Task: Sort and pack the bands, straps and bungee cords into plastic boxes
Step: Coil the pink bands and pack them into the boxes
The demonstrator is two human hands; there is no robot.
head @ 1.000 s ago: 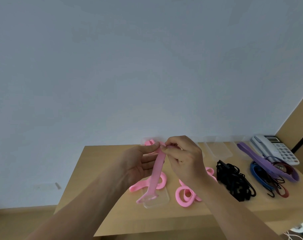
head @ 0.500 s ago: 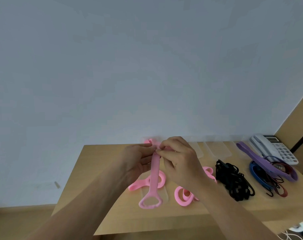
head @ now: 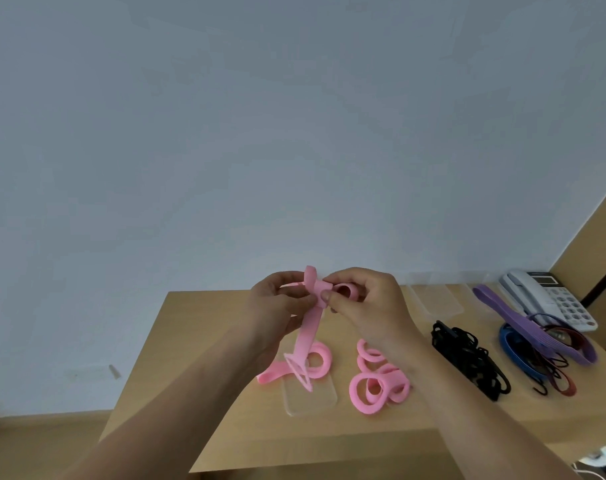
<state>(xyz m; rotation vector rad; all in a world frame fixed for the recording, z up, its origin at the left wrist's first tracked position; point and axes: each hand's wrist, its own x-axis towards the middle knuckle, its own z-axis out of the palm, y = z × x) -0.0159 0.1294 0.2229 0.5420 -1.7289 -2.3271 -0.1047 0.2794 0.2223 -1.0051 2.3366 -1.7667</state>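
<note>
Nearest the camera, 2 bare forearms reach up over the front edge of the wooden table (head: 225, 441), and the change sits at their ends: over the last second the pink strap (head: 308, 327), which hung almost straight with only its top pinched, has had its upper end folded and turned into a small coil, and the looped lower end has swung in to dangle just above the clear lid (head: 312, 398). That reads as the start of rolling the strap into a compact shape so it will fit a box, so packing of this piece is under way but nowhere near done. The left hand (head: 277, 306) has its fingers curled around the strap at the fold, thumb pressing it in place. The right hand (head: 360, 306) pinches the fresh coil between thumb and forefinger, the other fingers bent behind it. Below the hands, a second pink strap (head: 308, 367) lies partly on the lid, and a pile of pink bands (head: 377, 382) lies beside it on bare wood. Further right come the black cords (head: 467, 358), then the purple and blue bands (head: 543, 341). At the back edge stand clear plastic boxes (head: 436, 299) and a telephone (head: 550, 299).
</note>
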